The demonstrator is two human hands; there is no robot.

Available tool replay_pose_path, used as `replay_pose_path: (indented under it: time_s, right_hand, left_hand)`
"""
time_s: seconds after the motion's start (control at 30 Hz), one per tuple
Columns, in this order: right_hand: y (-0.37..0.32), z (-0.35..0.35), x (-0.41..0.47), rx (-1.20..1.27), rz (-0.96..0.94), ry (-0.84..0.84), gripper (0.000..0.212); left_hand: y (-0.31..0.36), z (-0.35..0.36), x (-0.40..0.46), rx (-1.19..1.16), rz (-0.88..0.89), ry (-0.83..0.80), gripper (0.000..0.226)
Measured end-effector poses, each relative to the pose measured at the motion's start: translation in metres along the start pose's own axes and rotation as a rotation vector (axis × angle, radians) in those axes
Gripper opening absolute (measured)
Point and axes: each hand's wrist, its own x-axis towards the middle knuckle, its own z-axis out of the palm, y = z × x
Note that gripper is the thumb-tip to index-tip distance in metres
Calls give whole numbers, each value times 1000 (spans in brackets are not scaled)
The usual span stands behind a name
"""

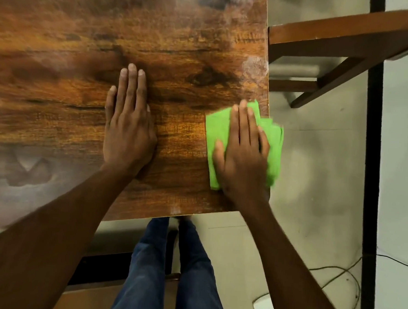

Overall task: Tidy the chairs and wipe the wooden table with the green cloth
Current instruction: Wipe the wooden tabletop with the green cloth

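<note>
The bench (62, 38) runs out of view to the left and at the top, and its far surface is blurred by a pale haze. My right hand (242, 152) covers the middle of the green cloth (217, 131); the cloth's right part hangs past the bench edge and is smeared by motion. A wooden chair (348, 36), up and to the right of that hand, is cut off by the picture edge. My right hand lies flat on the cloth, fingers straight and close together, pressing it onto the bench corner. My left hand (128, 130), to the left of the right hand and apart from the cloth, rests palm down on bare wood, fingers straight and together. Below my hands, my legs in blue jeans (167, 271) stand on the floor (315, 185).
</note>
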Motion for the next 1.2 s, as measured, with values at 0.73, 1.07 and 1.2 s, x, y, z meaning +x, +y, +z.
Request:
replay_pose_path:
  time_s: [0.73, 1.07, 1.2]
  right_hand:
    - [-108, 24, -94, -4, 121, -101, 75]
    - [5, 6, -54, 65, 35, -104, 77]
    - [15, 2, 5, 50, -2, -30, 76]
  left_hand:
    - [0, -1, 1, -4, -5, -3, 60]
    - [-2, 3, 3, -34, 3, 8, 60]
    - [-4, 3, 1, -53, 5, -8, 60]
